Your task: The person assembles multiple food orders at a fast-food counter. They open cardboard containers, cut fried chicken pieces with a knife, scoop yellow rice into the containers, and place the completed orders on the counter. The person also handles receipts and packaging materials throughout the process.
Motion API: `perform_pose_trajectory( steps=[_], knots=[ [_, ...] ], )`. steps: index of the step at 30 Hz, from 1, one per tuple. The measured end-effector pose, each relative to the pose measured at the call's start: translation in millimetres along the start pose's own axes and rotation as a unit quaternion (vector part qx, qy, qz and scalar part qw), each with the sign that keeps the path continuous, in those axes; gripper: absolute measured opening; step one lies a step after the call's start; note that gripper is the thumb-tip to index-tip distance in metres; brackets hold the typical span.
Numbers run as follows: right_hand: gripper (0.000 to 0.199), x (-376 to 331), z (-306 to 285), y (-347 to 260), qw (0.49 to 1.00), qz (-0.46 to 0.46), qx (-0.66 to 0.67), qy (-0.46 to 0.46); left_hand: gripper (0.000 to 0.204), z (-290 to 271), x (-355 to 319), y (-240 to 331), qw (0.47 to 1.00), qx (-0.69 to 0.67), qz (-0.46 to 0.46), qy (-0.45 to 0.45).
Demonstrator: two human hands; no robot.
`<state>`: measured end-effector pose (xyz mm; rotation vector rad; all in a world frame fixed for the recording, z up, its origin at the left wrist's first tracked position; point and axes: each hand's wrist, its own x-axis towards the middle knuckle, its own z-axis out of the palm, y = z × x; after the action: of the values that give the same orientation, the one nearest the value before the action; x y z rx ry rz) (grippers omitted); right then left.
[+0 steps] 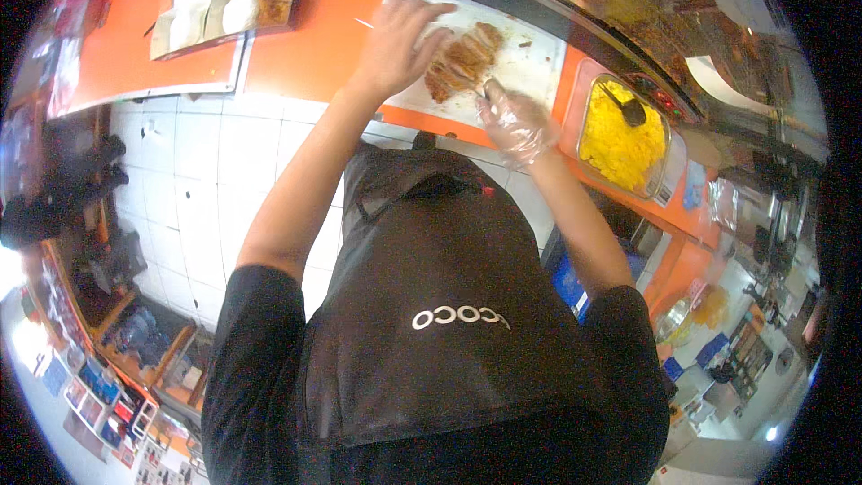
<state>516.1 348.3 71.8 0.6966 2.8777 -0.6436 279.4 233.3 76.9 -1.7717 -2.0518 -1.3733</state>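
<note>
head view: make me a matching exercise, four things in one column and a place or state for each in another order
Things
1. browned cut of fried meat
2. clear rectangular tub of yellow food
3. right hand
4. left hand

Places or states
A. bare, resting on the meat's left side
B. on the white cutting board
C. in a clear plastic glove, just below the meat
D. right of the board, a black spoon in it

Pairs: 1-B, 2-D, 3-C, 4-A
</note>
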Motion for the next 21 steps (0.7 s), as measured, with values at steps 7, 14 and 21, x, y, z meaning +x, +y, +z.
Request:
perform_pose_trajectory(
  steps=[7, 14, 21],
  knots=[
    [0.041, 74, -56, 63, 0.992, -0.058, -0.087, 0.074, 0.024, -46, -69, 45, 0.980, -0.039, -0.174, 0.093],
    [0.057, 83, -43, 19, 0.994, -0.057, 0.023, 0.085, 0.023, -58, -133, 58, 0.955, -0.032, -0.291, 0.055],
    [0.111, 65, 4, -55, 0.992, 0.059, -0.027, 0.107, 0.023, -69, -149, 51, 0.934, -0.053, -0.342, 0.088]
  ],
)
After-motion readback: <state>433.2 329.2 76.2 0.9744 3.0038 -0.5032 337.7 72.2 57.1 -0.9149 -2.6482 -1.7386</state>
